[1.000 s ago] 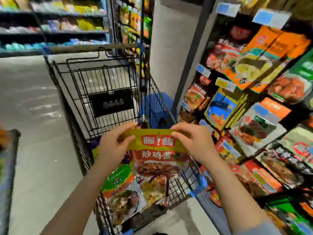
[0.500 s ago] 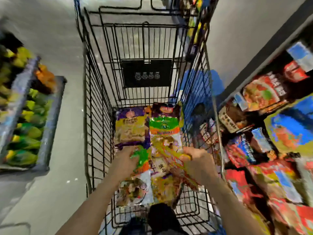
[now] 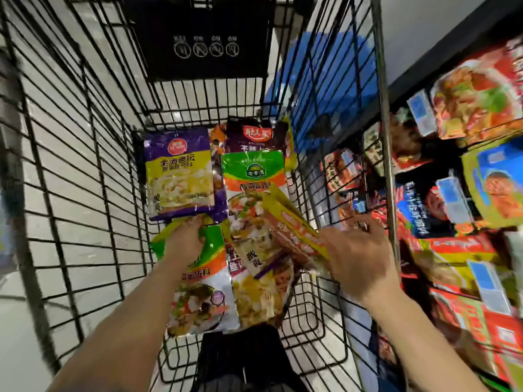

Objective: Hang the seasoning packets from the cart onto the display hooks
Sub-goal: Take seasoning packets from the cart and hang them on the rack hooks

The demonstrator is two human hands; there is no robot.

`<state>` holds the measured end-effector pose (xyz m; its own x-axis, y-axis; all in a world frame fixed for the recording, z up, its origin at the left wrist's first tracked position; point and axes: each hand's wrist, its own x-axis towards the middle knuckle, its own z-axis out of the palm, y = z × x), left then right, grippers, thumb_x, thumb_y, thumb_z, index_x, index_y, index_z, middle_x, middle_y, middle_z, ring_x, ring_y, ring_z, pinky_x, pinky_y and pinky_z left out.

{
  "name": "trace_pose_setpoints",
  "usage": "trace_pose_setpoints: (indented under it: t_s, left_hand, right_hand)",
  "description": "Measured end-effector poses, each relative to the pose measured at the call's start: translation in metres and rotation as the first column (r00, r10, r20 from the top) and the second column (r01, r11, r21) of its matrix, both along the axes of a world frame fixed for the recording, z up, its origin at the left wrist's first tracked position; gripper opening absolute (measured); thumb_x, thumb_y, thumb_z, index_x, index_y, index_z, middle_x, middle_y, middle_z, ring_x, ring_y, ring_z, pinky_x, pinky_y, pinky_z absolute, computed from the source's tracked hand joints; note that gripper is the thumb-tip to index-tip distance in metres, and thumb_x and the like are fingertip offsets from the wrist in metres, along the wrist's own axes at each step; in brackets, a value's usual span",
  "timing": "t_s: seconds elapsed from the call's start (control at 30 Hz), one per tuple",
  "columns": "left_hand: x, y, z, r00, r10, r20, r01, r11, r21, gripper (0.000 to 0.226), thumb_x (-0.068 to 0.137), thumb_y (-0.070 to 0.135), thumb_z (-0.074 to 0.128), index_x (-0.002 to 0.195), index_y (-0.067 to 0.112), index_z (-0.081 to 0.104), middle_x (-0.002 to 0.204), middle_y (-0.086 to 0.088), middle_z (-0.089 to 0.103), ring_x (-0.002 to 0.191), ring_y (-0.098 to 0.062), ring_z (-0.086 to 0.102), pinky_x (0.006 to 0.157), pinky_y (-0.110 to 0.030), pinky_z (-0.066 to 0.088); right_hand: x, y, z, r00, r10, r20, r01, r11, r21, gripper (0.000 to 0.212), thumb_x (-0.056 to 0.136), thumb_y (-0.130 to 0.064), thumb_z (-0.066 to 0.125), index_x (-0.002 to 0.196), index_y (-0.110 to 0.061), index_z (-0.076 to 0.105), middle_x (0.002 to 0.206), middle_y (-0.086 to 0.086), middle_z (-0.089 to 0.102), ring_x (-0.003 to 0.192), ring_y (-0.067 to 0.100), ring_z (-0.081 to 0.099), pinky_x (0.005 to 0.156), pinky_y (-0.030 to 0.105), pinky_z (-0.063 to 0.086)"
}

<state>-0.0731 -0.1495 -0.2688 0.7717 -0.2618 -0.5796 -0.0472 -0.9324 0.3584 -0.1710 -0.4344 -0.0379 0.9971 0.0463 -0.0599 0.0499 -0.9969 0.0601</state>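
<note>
A black sign (image 3: 198, 38) with four white round symbols hangs on the far wire wall. Behind the wires to its right sits something blue (image 3: 319, 89). Pale floor (image 3: 19, 321) shows at the left, blurred.

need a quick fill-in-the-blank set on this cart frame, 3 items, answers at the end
1. The black wire shopping cart holds loose seasoning ____.
2. The left hand rests on a packet with a ____ top band.
3. The purple-and-yellow noodle packet lies to the ____ of the green-and-orange packet.
Answers: packets; green; left
</note>
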Motion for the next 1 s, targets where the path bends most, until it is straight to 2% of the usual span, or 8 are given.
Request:
trace_pose_setpoints:
  t_s: [0.2,0.27,0.33,0.57,0.7,0.8,0.9,1.0]
  left_hand:
    - [0.010,-0.005,0.027,0.981,-0.192,0.028,0.182,0.960,0.213,0.039,0.090,0.026,0.056,0.129,0.027,0.051,0.128,-0.006,0.055,0.117,-0.031,0.050,0.090,-0.044,0.047]
    - [0.018,-0.005,0.033,0.968,-0.246,-0.057,0.252,0.957,0.143,0.030,0.091,0.026,0.055,0.121,0.024,0.059,0.124,-0.004,0.058,0.112,-0.029,0.055,0.089,-0.041,0.050]
    - [0.018,-0.010,0.044,0.960,-0.265,-0.086,0.268,0.963,0.017,0.026,0.094,0.024,0.056,0.119,0.022,0.062,0.120,-0.004,0.062,0.108,-0.027,0.059,0.085,-0.038,0.051]
    - [0.041,-0.058,0.089,0.964,-0.192,0.186,0.241,0.923,-0.299,0.021,0.090,0.013,0.063,0.110,0.010,0.069,0.107,-0.011,0.069,0.097,-0.029,0.064,0.075,-0.033,0.047]
    - [0.091,-0.101,0.096,0.943,-0.161,0.291,0.243,0.932,-0.270,0.017,0.092,0.016,0.060,0.106,0.012,0.068,0.099,-0.004,0.067,0.092,-0.025,0.061,0.066,-0.030,0.039]
    - [0.127,-0.133,0.075,0.922,-0.202,0.331,0.293,0.923,-0.251,0.016,0.092,0.021,0.059,0.105,0.013,0.066,0.105,-0.009,0.067,0.099,-0.031,0.060,0.074,-0.038,0.048]
    - [0.147,-0.166,0.045,0.922,-0.254,0.293,0.332,0.907,-0.259,0.024,0.091,0.019,0.061,0.114,0.015,0.065,0.117,-0.011,0.065,0.109,-0.033,0.057,0.084,-0.041,0.048]
    - [0.162,-0.170,0.013,0.919,-0.292,0.265,0.338,0.929,-0.148,0.042,0.089,0.017,0.062,0.130,0.019,0.055,0.130,-0.015,0.057,0.118,-0.036,0.051,0.095,-0.045,0.045]
  right_hand:
    - [-0.004,-0.003,0.000,0.993,-0.025,0.112,0.025,1.000,0.002,0.037,0.094,-0.014,0.036,0.071,-0.016,0.065,0.038,-0.004,0.041,0.035,0.018,0.042,0.077,0.033,0.050]
    - [-0.010,-0.005,0.004,0.998,-0.005,0.068,0.005,1.000,0.003,0.016,0.077,-0.002,0.057,0.073,-0.015,0.065,0.040,-0.004,0.038,0.036,0.020,0.040,0.071,0.032,0.051]
    - [-0.015,-0.011,0.005,0.998,0.004,0.062,-0.004,1.000,-0.012,0.031,0.056,0.008,0.065,0.075,-0.017,0.065,0.042,-0.006,0.037,0.038,0.019,0.039,0.079,0.034,0.048]
    - [-0.029,-0.024,0.005,0.986,0.015,0.167,-0.017,1.000,0.013,0.019,0.070,0.005,0.066,0.076,-0.014,0.068,0.058,-0.004,0.062,0.075,0.019,0.068,0.110,0.045,0.027]
    - [-0.028,-0.027,-0.006,0.985,-0.061,0.161,0.049,0.996,0.078,0.031,0.065,0.006,0.068,0.094,-0.006,0.070,0.064,0.000,0.066,0.071,0.020,0.068,0.117,0.040,0.016]
    - [-0.036,-0.028,-0.015,0.987,-0.131,0.098,0.119,0.986,0.113,0.049,0.072,0.007,0.065,0.121,0.005,0.059,0.068,0.005,0.065,0.074,0.023,0.066,0.115,0.041,0.023]
    - [-0.037,-0.026,-0.012,0.976,-0.217,0.024,0.203,0.943,0.263,0.038,0.093,-0.015,0.058,0.129,-0.002,0.054,0.111,0.012,0.067,0.116,0.004,0.054,0.110,0.019,0.025]
    - [-0.032,-0.027,-0.011,0.964,-0.264,-0.011,0.263,0.954,0.142,0.049,0.080,-0.005,0.070,0.127,-0.005,0.058,0.083,0.008,0.070,0.102,0.027,0.061,0.114,0.028,0.021]
